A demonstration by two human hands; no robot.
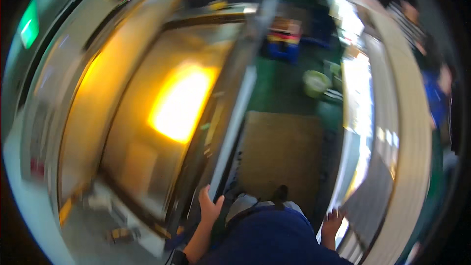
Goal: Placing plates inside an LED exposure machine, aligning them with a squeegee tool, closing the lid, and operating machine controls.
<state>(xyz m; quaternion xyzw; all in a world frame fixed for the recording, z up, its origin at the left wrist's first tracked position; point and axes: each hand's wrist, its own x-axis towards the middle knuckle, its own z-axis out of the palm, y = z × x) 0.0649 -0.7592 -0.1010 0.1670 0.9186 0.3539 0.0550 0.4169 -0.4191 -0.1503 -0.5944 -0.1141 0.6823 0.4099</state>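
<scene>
My left hand (210,208) is raised beside the frame of a large machine (235,113), with thumb and fingers apart and nothing in it. A bright yellow-orange glow (181,103) fills the machine's window or opening. My right hand (332,223) hangs low at my other side, next to the corner of a dark grey flat panel (373,196). Its short-looking fingers are slightly spread and blurred; I see nothing held, and whether they touch the panel is unclear.
A brown mat (279,152) lies on the green floor ahead. Farther on stand a pale green bucket (316,83) and blue and red crates (284,41). A long pale bench edge (409,132) runs along the right; a person (412,24) in stripes is beyond it.
</scene>
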